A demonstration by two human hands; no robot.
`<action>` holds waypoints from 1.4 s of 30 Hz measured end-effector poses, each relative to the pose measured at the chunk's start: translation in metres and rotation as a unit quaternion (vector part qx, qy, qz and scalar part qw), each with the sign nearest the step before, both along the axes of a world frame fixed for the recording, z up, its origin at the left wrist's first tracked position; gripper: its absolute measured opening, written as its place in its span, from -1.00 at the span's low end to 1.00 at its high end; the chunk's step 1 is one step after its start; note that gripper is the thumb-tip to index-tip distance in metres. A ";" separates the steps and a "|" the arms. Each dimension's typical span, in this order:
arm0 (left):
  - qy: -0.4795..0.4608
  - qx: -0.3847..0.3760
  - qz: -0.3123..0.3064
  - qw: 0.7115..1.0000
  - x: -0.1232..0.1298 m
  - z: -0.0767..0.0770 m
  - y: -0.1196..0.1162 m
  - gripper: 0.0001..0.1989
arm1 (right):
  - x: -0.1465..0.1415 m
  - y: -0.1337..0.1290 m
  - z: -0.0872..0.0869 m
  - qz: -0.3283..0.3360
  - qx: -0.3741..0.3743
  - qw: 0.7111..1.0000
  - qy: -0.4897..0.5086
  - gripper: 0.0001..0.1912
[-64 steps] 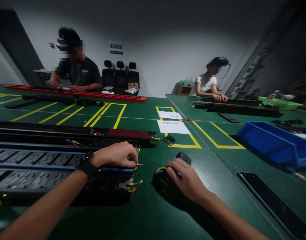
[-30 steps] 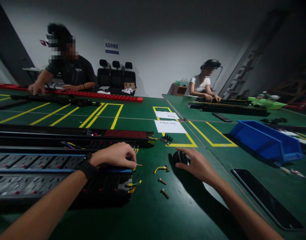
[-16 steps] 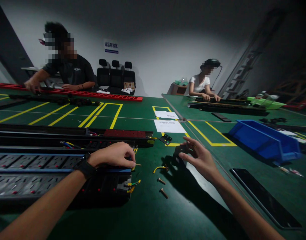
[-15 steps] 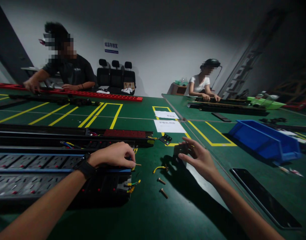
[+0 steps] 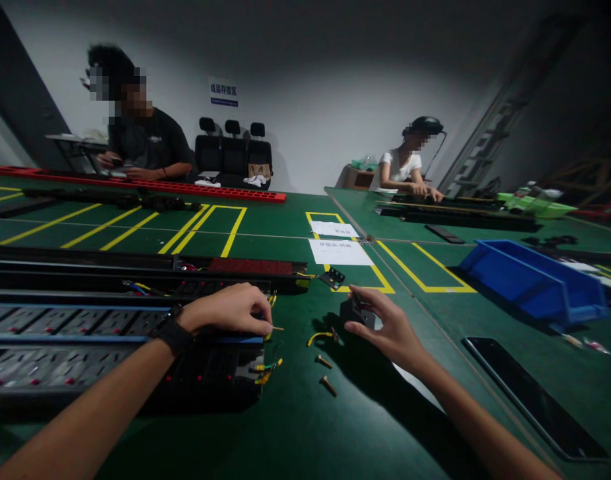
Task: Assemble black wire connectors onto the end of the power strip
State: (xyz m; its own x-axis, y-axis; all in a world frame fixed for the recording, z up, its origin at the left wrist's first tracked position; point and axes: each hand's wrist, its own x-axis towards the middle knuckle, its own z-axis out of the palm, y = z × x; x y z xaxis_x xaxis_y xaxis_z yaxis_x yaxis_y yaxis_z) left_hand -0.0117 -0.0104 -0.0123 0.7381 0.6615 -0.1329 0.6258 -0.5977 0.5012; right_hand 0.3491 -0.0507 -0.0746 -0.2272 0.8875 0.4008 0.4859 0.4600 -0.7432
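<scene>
My left hand (image 5: 235, 310), a black band on its wrist, is closed in a pinch at the right end of a long black socket strip (image 5: 205, 343). A thin copper-coloured piece (image 5: 278, 328) pokes out past its fingertips; the rest of it is hidden. My right hand (image 5: 388, 327) grips a small black boxy part (image 5: 355, 313) between thumb and fingers, above the green table. Between the hands lie a short yellow wire (image 5: 319, 337) and two bolts (image 5: 328, 385). Green and yellow wire ends (image 5: 268, 370) stick out of the nearest strip end.
Beyond my hands, a black plate with holes (image 5: 332, 279) lies near paper sheets (image 5: 340, 252). A blue bin (image 5: 530, 280) and a phone (image 5: 535, 397) are on the right. Two co-workers sit across the table, one behind a red rail (image 5: 235, 193).
My right hand has moved slightly left and down with the black part, turning it. My left hand stays at the strip end. The co-worker at left has drawn one arm in.
</scene>
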 end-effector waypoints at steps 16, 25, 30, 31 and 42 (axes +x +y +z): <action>0.008 0.008 0.003 1.000 0.001 0.003 -0.001 -0.77 | -0.002 -0.004 0.011 -0.094 -0.004 0.995 -0.023 -0.41; -0.001 0.003 0.001 1.000 0.000 -0.001 0.000 -0.75 | 0.014 0.012 0.015 -0.180 -0.159 0.940 0.242 -0.39; 0.007 0.005 0.000 1.000 0.001 0.001 0.000 -0.74 | 0.031 0.026 0.000 -0.214 -0.154 0.943 0.205 -0.39; 0.009 0.006 0.000 1.000 0.001 0.001 0.000 -0.73 | 0.035 0.029 -0.003 -0.229 -0.128 0.948 0.178 -0.36; -0.013 0.016 -0.001 1.000 0.001 0.001 -0.002 -0.78 | 0.067 0.046 -0.028 -0.206 -0.033 0.978 -0.012 -0.32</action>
